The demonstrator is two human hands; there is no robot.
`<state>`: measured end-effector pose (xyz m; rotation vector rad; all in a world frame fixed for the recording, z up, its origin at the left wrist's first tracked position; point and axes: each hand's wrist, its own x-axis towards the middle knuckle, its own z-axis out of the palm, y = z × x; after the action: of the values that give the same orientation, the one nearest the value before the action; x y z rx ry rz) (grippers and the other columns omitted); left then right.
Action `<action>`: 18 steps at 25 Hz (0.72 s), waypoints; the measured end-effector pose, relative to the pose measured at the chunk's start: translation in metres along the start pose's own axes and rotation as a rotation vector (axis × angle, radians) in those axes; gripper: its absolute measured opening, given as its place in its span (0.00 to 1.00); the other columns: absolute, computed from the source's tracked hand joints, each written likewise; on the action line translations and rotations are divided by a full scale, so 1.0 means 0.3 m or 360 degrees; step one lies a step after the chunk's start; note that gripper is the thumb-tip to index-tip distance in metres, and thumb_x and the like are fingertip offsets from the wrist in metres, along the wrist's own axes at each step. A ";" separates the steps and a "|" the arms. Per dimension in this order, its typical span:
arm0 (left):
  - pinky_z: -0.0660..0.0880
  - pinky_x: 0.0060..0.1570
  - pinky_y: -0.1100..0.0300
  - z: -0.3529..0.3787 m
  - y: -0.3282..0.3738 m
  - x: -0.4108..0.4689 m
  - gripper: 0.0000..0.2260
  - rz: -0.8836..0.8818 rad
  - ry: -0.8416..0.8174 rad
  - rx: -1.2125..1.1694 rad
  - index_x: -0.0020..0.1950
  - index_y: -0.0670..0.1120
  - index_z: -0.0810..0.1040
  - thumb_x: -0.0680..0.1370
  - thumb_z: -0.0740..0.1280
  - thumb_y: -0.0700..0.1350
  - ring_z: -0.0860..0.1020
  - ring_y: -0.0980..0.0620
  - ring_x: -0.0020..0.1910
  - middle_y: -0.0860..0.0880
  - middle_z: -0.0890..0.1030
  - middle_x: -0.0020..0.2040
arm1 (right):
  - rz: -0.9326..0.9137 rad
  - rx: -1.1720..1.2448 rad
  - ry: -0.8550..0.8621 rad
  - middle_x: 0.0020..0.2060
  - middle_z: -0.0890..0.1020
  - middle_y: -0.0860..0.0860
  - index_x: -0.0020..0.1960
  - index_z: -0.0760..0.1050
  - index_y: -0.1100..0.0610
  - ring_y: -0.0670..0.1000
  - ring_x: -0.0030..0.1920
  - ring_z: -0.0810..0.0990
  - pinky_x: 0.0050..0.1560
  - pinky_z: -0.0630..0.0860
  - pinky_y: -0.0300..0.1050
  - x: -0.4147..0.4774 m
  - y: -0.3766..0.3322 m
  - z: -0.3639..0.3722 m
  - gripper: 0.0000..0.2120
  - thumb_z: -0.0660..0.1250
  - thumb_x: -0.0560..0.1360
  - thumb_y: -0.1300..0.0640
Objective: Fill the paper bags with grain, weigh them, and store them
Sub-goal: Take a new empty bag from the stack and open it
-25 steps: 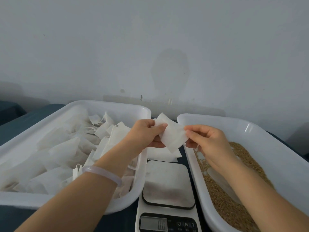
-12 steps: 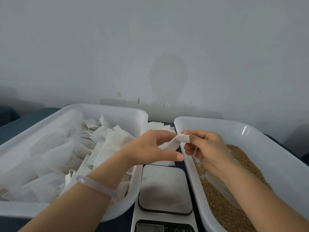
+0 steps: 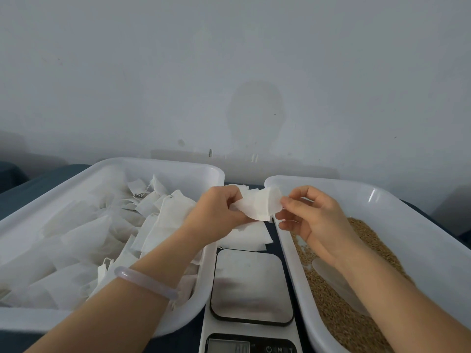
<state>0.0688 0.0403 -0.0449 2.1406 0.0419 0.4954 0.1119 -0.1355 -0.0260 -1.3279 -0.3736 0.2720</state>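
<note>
A small white paper bag [image 3: 257,206] hangs in the air between the two tubs, above the far end of the scale. My left hand [image 3: 219,212] grips its left side with curled fingers. My right hand [image 3: 309,215] pinches its right edge between thumb and forefinger. The white tub [image 3: 397,215] on the right holds brown grain [image 3: 344,309] with a pale scoop [image 3: 336,278] lying in it. The white tub [image 3: 107,169] on the left is piled with several white bags [image 3: 84,233]. The digital scale [image 3: 251,284] stands between the tubs with nothing on its steel plate.
A few loose flat paper bags [image 3: 244,235] lie on the dark table behind the scale. A grey wall [image 3: 229,72] rises close behind the tubs. The scale's display [image 3: 228,346] is at the bottom edge of the view.
The bag was flat a second ago, then turned edge-on and folded between my hands. Now it is spread wider again, held a little lower and closer to the right tub.
</note>
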 end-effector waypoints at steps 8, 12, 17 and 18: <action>0.63 0.27 0.68 0.004 0.002 -0.001 0.14 0.0124 0.0071 0.0025 0.32 0.49 0.70 0.65 0.75 0.42 0.64 0.59 0.26 0.57 0.69 0.27 | -0.0218 -0.0593 0.0228 0.32 0.79 0.54 0.36 0.71 0.60 0.50 0.29 0.80 0.33 0.80 0.43 0.017 0.021 -0.028 0.11 0.70 0.70 0.69; 0.64 0.30 0.67 -0.001 0.003 -0.004 0.15 0.0159 0.0172 0.0107 0.32 0.51 0.69 0.66 0.75 0.39 0.65 0.58 0.28 0.56 0.70 0.29 | -0.0145 -0.0737 -0.0061 0.33 0.83 0.54 0.40 0.84 0.55 0.47 0.31 0.79 0.34 0.76 0.38 0.009 0.023 -0.025 0.13 0.66 0.72 0.70; 0.72 0.47 0.66 -0.007 0.019 -0.018 0.13 0.0306 -0.0150 0.0034 0.39 0.52 0.75 0.64 0.79 0.44 0.74 0.61 0.41 0.56 0.79 0.41 | -0.0058 -0.0891 -0.0255 0.27 0.81 0.54 0.39 0.85 0.52 0.46 0.25 0.75 0.26 0.72 0.36 -0.008 0.012 -0.018 0.19 0.62 0.73 0.71; 0.71 0.48 0.70 -0.011 0.022 -0.021 0.15 0.0296 -0.0246 0.0022 0.41 0.55 0.76 0.62 0.80 0.46 0.74 0.65 0.45 0.59 0.79 0.43 | -0.0073 -0.0939 -0.0220 0.27 0.81 0.54 0.38 0.85 0.50 0.46 0.25 0.75 0.27 0.72 0.36 -0.006 0.008 -0.022 0.20 0.62 0.73 0.72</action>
<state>0.0607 0.0378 -0.0402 2.2010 -0.2431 0.4355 0.1129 -0.1417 -0.0298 -1.8807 -0.6317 0.2229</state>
